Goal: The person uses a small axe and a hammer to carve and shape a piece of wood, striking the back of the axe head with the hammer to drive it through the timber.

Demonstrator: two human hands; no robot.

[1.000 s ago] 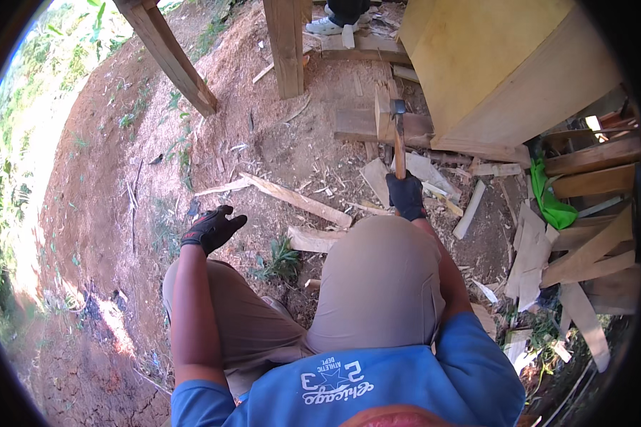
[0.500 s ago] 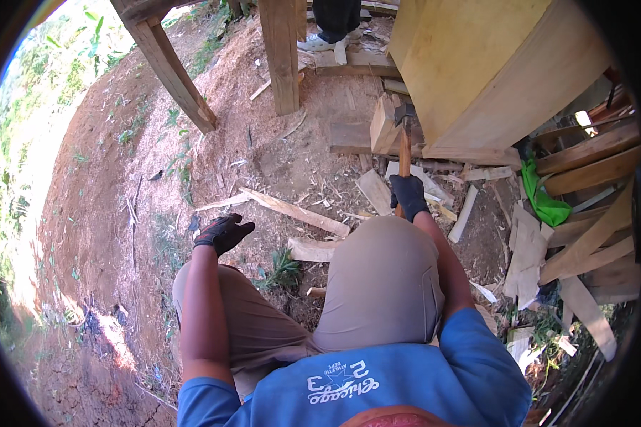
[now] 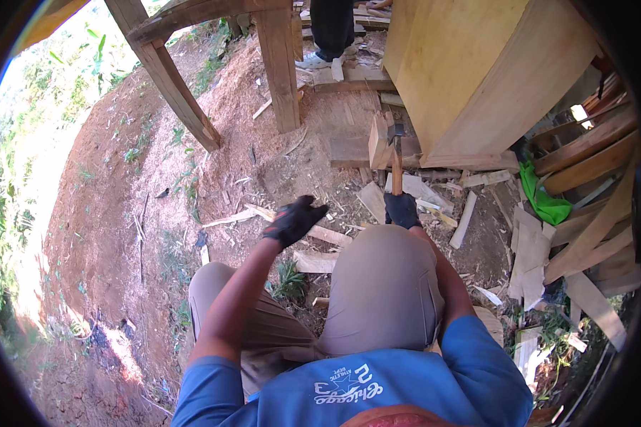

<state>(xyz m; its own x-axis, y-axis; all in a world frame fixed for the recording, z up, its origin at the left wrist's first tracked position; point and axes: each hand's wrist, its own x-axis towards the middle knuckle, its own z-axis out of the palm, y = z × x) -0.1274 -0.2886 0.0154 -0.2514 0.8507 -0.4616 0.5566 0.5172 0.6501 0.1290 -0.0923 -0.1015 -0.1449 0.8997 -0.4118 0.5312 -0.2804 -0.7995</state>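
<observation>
My right hand [image 3: 402, 210], in a dark glove, is wrapped round the wooden handle of a hatchet [image 3: 397, 167]. Its dark metal head is at the far end, against or just beside a pale wooden block [image 3: 379, 142]; whether they touch I cannot tell. The block stands tilted by a thick plank [image 3: 350, 151] on the ground. My left hand [image 3: 294, 222], gloved too, hovers empty above the wood strips left of my knee, fingers apart. Below it lies a long pale strip of wood [image 3: 329, 235].
A large pale timber [image 3: 470, 85] rises at the far right. Wooden posts [image 3: 278, 71] stand at the far left, a person's legs [image 3: 331, 32] behind them. Stacked boards [image 3: 591, 164] and a green bag [image 3: 545, 196] lie at the right. Chips and offcuts litter the dirt slope.
My left hand has moved right, toward the middle, over the wood strips. My right hand keeps its grip on the hatchet; the view has shifted slightly.
</observation>
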